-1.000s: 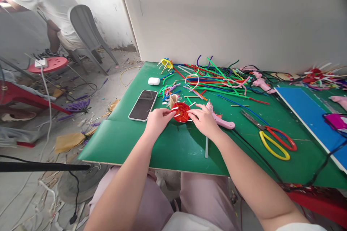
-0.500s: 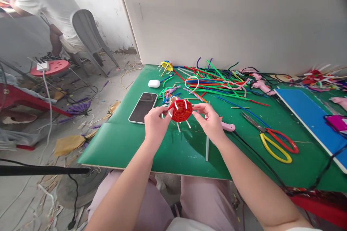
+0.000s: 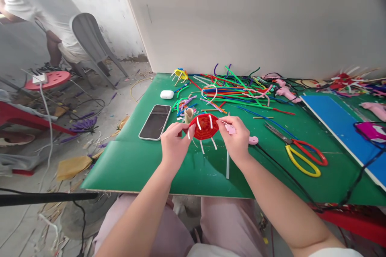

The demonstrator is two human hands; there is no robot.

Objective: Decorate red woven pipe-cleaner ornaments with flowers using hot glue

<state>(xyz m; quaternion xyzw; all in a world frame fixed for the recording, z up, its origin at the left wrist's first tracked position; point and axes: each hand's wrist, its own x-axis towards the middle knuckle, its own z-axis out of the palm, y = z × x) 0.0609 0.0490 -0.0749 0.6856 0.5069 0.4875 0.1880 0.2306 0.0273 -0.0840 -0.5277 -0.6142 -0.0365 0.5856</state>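
A small red umbrella-shaped piece (image 3: 205, 129), round with several white strips sticking out at its rim, is held up over the table between both hands. My left hand (image 3: 175, 139) pinches its left edge, and my right hand (image 3: 235, 135) pinches the right edge. Partly behind the right hand lies a pink glue gun (image 3: 253, 140), with a clear glue stick (image 3: 228, 164) below it. Just behind the red piece stands a beige tube (image 3: 188, 114). A white-edged phone (image 3: 155, 122) rests left of my left hand.
Colourful pipe cleaners (image 3: 238, 93) are heaped at the back of the green table (image 3: 126, 168). Scissors (image 3: 294, 144) with red and yellow handles lie right, beside a blue board (image 3: 340, 128). A yellow umbrella-shaped piece (image 3: 181, 74) and white earbud case (image 3: 167, 94) stand back left. A person (image 3: 45, 8) sits beyond.
Both hands have tilted the red piece, so its inner side shows more as a shallow bowl. My right hand has moved slightly right in the picture. The view has shifted a little.
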